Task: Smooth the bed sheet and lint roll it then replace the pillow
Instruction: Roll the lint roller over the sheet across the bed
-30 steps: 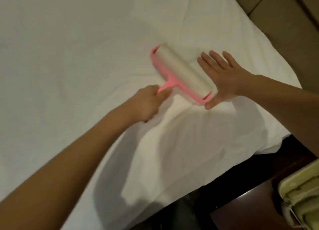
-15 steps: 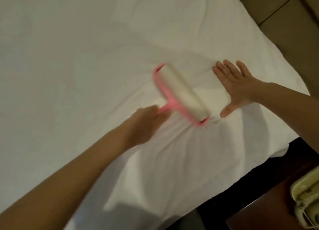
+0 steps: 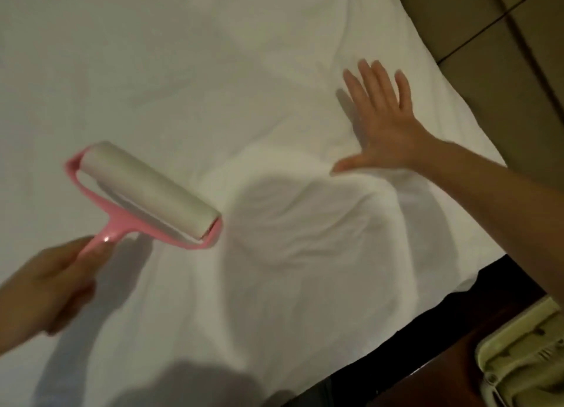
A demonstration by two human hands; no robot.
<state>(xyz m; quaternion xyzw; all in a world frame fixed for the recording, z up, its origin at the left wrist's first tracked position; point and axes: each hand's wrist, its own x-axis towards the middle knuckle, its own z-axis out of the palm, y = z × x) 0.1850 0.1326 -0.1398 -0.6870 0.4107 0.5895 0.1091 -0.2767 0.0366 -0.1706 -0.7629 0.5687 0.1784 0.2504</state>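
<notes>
Sheet (image 3: 213, 71) rolling step: left hand (image 3: 58, 281) grips roller (image 3: 146, 190); right hand (image 3: 384, 132), fingers spread, presses it. Next: roll wrinkles (image 3: 305, 223) beside roller.

The left hand (image 3: 52, 284) at 8 o'clock is smeared by motion blur and hides the lower handle of the lint roller (image 3: 146, 193). The right forearm (image 3: 494, 199) runs off the frame at 4 o'clock. A pale object (image 3: 518, 364) at 5 o'clock (cut by the corner) cannot be identified.

One head camera looks steeply down, seemingly close, over the bed sheet (image 3: 183, 71).
</notes>
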